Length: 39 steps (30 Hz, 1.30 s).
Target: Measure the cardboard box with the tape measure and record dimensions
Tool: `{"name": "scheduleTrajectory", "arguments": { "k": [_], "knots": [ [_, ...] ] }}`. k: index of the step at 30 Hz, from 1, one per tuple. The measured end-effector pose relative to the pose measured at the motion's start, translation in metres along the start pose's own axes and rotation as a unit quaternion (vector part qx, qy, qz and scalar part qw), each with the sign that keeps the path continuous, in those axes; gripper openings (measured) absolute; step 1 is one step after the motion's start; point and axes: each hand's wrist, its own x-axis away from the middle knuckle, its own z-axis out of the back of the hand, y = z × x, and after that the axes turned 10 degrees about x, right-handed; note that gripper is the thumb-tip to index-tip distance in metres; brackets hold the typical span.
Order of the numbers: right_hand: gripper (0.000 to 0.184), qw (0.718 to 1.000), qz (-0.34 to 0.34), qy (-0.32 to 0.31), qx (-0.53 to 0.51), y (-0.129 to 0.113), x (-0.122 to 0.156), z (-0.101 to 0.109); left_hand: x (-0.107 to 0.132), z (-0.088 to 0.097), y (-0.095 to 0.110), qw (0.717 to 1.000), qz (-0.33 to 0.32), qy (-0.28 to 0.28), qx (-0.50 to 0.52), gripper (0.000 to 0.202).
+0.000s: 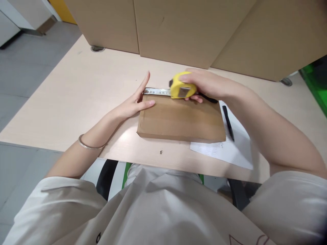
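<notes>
Tape measure (178, 85), gripped by the right hand (200, 80), extends along a box (181, 119) the spread left hand (133, 104) touches.

Bright yellow is seen on the tape measure (182, 85) above the frame's centre, dark numerals on its silvery blade (157, 91). Plain brown is shown by the box (178, 119) at centre, black by the pen (228, 124) and white by the paper (230, 154), right of centre.

The left hand (133, 105) touches a box (181, 119); the right hand (199, 79) holds a tape measure (182, 84).
</notes>
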Motion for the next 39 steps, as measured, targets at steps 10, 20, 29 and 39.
{"name": "scheduleTrajectory", "arguments": {
  "k": [10, 20, 29, 39],
  "knots": [
    [0.025, 0.980, -0.072, 0.185, -0.014, 0.088, 0.092, 0.067, 0.001, 0.005, 0.007, 0.996, -0.006, -0.016, -0.090, 0.101],
    [0.027, 0.975, -0.081, 0.202, -0.043, 0.100, 0.090, 0.057, 0.003, 0.002, 0.010, 0.998, 0.023, -0.012, -0.052, 0.107],
    [0.020, 0.980, -0.031, 0.197, 0.012, 0.079, 0.097, 0.061, 0.001, 0.007, -0.006, 0.999, 0.039, 0.000, -0.021, 0.137],
    [0.049, 0.971, 0.134, 0.101, 0.171, 0.010, 0.011, -0.014, -0.006, 0.034, -0.032, 0.997, 0.001, -0.076, 0.006, 0.123]
  ]
}}
